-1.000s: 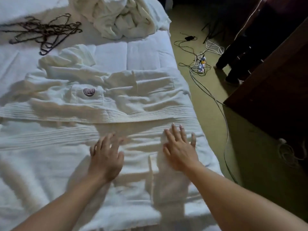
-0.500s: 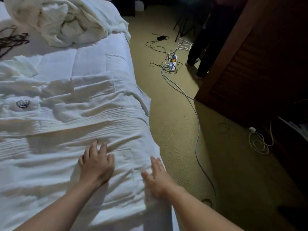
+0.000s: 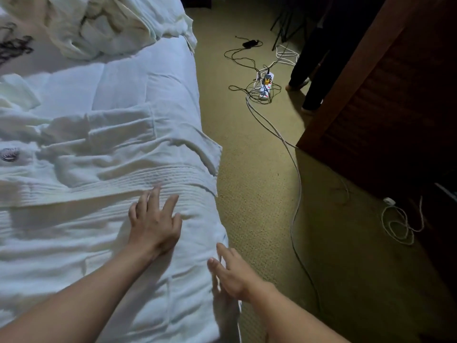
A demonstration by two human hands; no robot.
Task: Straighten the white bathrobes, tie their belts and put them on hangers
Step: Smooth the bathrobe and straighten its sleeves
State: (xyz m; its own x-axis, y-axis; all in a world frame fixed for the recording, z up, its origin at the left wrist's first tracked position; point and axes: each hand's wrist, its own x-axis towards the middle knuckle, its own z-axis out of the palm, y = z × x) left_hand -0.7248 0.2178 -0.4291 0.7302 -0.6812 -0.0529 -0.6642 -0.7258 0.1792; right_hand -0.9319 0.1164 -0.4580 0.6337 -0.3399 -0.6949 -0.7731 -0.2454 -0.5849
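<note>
A white bathrobe (image 3: 103,154) lies spread flat across the bed, its ribbed lapel bands running left to right and a dark emblem (image 3: 10,154) at the far left. My left hand (image 3: 154,222) rests flat on the robe with fingers spread, just below the ribbed band. My right hand (image 3: 232,271) lies with straight fingers at the bed's right edge, touching the robe where it drops over the side. A second crumpled white robe (image 3: 99,23) is heaped at the head of the bed. Dark hangers (image 3: 14,47) show at the upper left edge.
The bed (image 3: 148,78) fills the left half. On the carpet to the right lie a power strip (image 3: 265,85) with tangled cables and a coiled white cord (image 3: 398,224). A dark wooden cabinet (image 3: 395,95) stands at right; a person's legs (image 3: 311,70) are beyond it.
The view has swung right, toward the floor. My right hand slid from the robe's middle to the bed's right edge; my left hand moved right with it, staying flat on the robe.
</note>
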